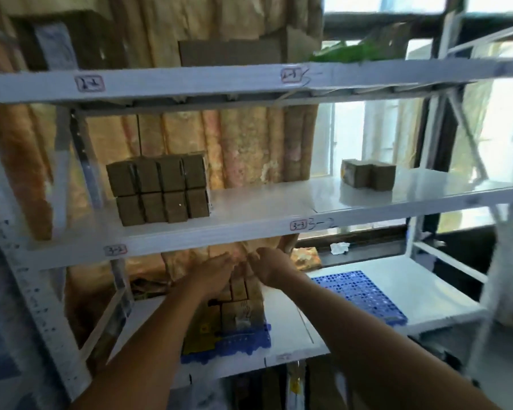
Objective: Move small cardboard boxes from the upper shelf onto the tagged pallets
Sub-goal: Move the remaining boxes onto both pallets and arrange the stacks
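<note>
Below, both hands (216,269) (268,266) on box stack (240,309), blue pallet (228,346); finger state unclear.

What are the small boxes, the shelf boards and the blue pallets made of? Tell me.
Small boxes: brown matte cardboard, seams visible. Shelf boards: apparently white-painted metal, smooth, glossy with window reflections. Blue pallets: likely moulded plastic, an open grid pattern.

Blown-out daylight from the window (350,137) backlights the dim, motion-blurred, edge-warped shelving (249,232).
</note>
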